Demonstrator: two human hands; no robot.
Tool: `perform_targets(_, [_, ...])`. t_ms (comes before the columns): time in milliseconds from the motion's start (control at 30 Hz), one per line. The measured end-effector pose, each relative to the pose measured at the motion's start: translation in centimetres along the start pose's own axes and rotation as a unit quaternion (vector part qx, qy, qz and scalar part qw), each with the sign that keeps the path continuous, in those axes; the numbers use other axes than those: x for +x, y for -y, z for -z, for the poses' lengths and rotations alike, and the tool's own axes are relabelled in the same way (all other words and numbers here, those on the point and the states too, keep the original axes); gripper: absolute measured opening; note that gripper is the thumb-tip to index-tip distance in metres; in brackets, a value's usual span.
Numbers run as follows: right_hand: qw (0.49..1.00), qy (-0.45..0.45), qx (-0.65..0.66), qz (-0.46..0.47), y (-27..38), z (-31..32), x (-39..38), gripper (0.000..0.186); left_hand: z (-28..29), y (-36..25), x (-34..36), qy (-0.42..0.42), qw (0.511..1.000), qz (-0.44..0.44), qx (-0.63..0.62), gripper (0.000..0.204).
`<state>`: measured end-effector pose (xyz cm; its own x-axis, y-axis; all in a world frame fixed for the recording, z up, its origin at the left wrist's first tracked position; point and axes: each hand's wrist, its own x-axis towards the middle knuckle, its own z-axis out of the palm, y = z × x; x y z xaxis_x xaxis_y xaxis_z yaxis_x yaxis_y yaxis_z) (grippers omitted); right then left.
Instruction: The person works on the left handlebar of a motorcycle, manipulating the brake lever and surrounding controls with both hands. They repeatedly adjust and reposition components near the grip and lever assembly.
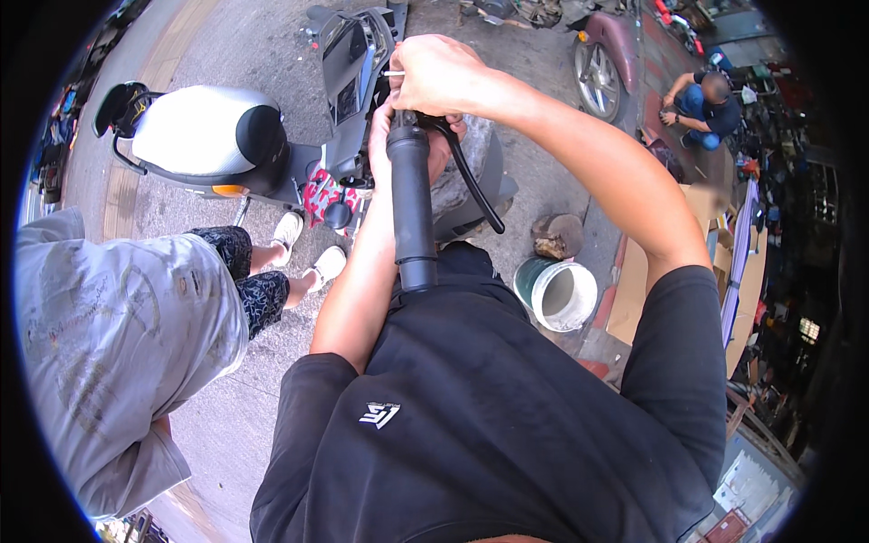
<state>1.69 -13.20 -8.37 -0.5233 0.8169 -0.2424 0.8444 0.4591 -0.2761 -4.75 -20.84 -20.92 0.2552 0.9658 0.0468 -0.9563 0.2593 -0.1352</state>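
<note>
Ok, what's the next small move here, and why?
I'd probably ease the right hand slightly aside for a look: it covers whatever its fingers touch, and the left hand shows on both sides of the black handlebar grip near its inner end, close to the black lever, so room there looks tight.

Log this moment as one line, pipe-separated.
left hand: at inner end of black grip | right hand: curled, grasp unclear | black lever: beside grip | bucket: on ground

A scooter (262, 136) and strewn parts (529, 11) suggest a roadside workshop.
</note>
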Motion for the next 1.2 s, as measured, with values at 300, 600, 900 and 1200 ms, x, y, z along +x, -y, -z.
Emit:
perform_targets(300, [0.999,-0.007,-0.026,0.022,-0.5,-0.2,0.7,0.031,-0.3,0.3,-0.1,-0.055,0.998,-0.01,0.008,0.045])
perform_targets(600, [0.998,-0.032,-0.03,0.049,-1.0,-0.7,1.1,0.033,0.5,0.1,0.0,-0.044,0.999,-0.009,-0.014,0.044])
perform_targets(900, [1.0,-0.021,-0.012,0.011,-0.4,-1.1,2.1,0.03,-0.3,-0.7,0.3,-0.08,0.996,-0.002,-0.033,0.043])
perform_targets(1200, [0.998,-0.007,-0.056,0.041,-0.4,-0.8,2.6,0.029,0.4,-0.9,0.5,-0.07,0.997,0.002,-0.031,0.045])
